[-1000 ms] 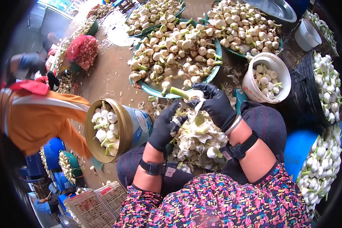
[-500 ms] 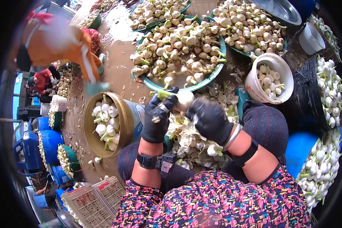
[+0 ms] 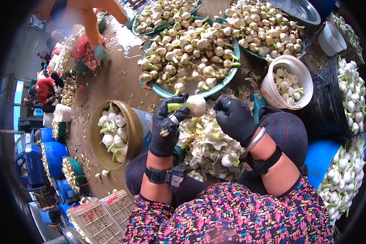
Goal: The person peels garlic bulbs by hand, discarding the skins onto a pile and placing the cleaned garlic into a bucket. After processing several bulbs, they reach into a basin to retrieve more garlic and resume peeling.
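My left hand (image 3: 165, 128), in a black glove, is closed around the green stem of a garlic bulb (image 3: 197, 106). The pale bulb points to the right, toward my other hand. My right hand (image 3: 235, 121), gloved in black too, is curled into a fist a short way right of the bulb, apart from it. Whatever those fingers hold, if anything, is hidden. Below both hands lies a heap of garlic peelings (image 3: 203, 140), with a few whitish bulbs among them. Just beyond is a green-rimmed basin (image 3: 233, 79) of unpeeled garlic.
At left stands a tan bucket (image 3: 94, 150) of peeled garlic; a white bucket (image 3: 267, 87) holds more at right. A black tub (image 3: 323, 97) and a blue container (image 3: 319, 158) flank my right side. A plastic crate (image 3: 95, 219) sits lower left. A person in orange trousers (image 3: 94, 22) is upper left.
My right hand has moved slightly right, away from the bulb, and is less blurred. The bulb now lies more level in my left hand. The person in orange has moved up and right.
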